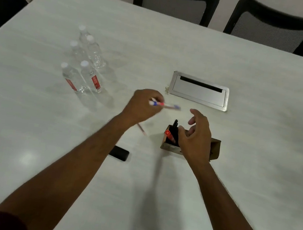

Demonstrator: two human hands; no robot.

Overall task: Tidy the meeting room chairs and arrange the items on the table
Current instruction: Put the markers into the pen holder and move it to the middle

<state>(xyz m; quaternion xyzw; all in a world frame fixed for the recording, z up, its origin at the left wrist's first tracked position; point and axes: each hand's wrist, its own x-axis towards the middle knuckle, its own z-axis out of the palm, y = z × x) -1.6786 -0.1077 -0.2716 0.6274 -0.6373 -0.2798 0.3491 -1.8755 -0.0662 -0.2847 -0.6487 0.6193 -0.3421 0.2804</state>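
Left hand (pixel 142 104) pinches a pen (pixel 167 105), motion-blurred, markings unreadable. Right hand (pixel 195 138), fingers loosely spread, grips nothing and covers most of the brown pen holder (pixel 169 146) beneath it; contact cannot be told. On the desk (pixel 233 181), a second pen (pixel 142 130) and a black phone (pixel 119 153) lie partly hidden under the left forearm.
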